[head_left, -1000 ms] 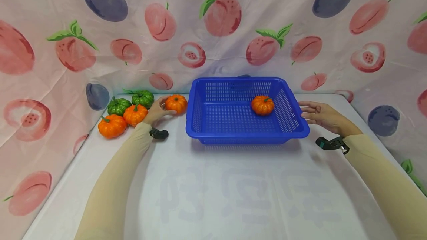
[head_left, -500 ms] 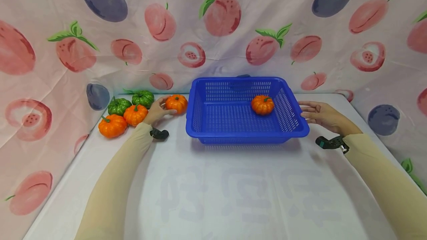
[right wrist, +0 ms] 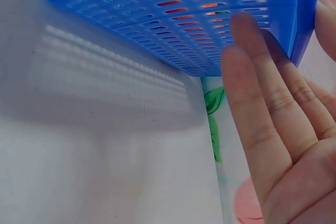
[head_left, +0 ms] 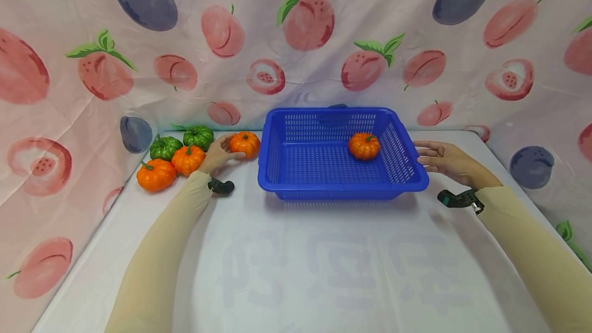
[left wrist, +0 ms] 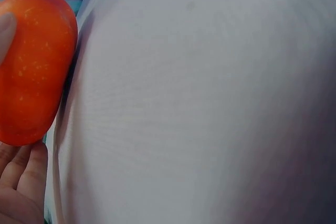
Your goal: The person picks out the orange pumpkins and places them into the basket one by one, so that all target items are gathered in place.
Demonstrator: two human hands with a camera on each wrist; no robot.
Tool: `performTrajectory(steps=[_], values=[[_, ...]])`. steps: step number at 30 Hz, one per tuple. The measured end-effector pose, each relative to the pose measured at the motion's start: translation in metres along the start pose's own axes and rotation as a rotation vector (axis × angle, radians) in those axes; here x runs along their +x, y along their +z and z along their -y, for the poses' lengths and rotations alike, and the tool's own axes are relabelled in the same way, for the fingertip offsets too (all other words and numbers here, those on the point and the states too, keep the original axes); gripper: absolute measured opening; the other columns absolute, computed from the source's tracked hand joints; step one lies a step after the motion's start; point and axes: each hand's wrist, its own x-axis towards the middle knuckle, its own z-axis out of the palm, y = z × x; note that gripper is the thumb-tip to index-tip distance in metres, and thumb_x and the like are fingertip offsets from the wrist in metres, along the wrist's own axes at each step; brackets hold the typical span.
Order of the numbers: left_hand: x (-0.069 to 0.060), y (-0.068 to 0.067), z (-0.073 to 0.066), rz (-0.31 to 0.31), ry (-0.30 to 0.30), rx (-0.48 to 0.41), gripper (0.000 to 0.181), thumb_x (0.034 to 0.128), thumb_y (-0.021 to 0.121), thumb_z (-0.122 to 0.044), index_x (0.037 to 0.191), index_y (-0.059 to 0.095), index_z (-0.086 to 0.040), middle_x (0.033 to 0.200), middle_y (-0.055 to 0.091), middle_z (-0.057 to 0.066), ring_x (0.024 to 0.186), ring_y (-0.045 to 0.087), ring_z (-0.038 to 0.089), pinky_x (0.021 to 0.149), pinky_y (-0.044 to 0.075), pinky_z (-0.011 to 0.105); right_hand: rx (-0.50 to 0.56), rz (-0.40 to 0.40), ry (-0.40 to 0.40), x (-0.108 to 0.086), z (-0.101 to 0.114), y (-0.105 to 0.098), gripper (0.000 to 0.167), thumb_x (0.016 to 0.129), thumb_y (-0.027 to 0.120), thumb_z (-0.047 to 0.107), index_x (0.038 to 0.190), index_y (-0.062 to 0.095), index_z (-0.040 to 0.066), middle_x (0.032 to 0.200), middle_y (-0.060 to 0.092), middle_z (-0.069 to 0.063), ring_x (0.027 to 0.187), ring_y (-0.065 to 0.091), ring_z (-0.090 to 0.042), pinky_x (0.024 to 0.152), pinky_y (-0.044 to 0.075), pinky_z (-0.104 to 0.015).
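Note:
My left hand (head_left: 218, 154) is at an orange pumpkin (head_left: 244, 145), fingers behind it and thumb in front. Up close in the left wrist view, the thumb lies on the pumpkin's (left wrist: 39, 72) side and the fingertips meet its lower end. The pumpkin sits on the table just left of a blue plastic basket (head_left: 342, 187). Another orange pumpkin (head_left: 364, 146) lies inside the basket, towards the right. At the basket's right side is my right hand (head_left: 446, 161). The right wrist view shows its fingers (right wrist: 257, 106) straight, tips against the slotted wall under the rim.
Left of my left hand cluster two orange pumpkins (head_left: 155, 174) and two green pumpkins (head_left: 198, 137). A white cloth covers the table (head_left: 324, 256). A curtain (head_left: 319, 76) printed with fruit hangs behind the table and along both sides.

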Motion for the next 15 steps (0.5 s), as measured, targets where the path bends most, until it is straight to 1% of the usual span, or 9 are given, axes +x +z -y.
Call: performTrajectory(steps=[5,12,15], values=[[0.0000,0.0004,0.0000,-0.016,-0.001,0.000,0.076,0.0823,0.070,-0.004,0.146,0.029,-0.002,0.152,0.029,0.018,0.141,0.028,0.031,0.118,0.024,0.040,0.013,0.007,-0.018,0.0003,-0.0019,-0.0009,0.070,0.095,0.054,0.014,0.147,0.013,-0.006,0.099,0.065,0.027,0.093,0.063,0.006,0.079,0.054,-0.014],[-0.0006,-0.0008,-0.0004,-0.037,-0.030,0.014,0.078,0.0828,0.071,-0.009,0.147,0.028,-0.003,0.154,0.026,0.015,0.142,0.028,0.030,0.118,0.025,0.039,0.008,0.001,-0.024,0.0002,-0.0012,-0.0002,0.070,0.095,0.055,0.015,0.147,0.014,-0.006,0.099,0.064,0.028,0.093,0.063,0.006,0.079,0.054,-0.014],[0.0001,-0.0010,-0.0005,-0.049,-0.028,0.023,0.077,0.0819,0.072,-0.011,0.146,0.030,-0.003,0.153,0.028,0.015,0.141,0.030,0.029,0.117,0.026,0.039,0.000,0.008,-0.030,-0.0004,-0.0011,-0.0002,0.070,0.095,0.055,0.016,0.147,0.013,-0.007,0.099,0.063,0.028,0.093,0.063,0.007,0.079,0.054,-0.014]])
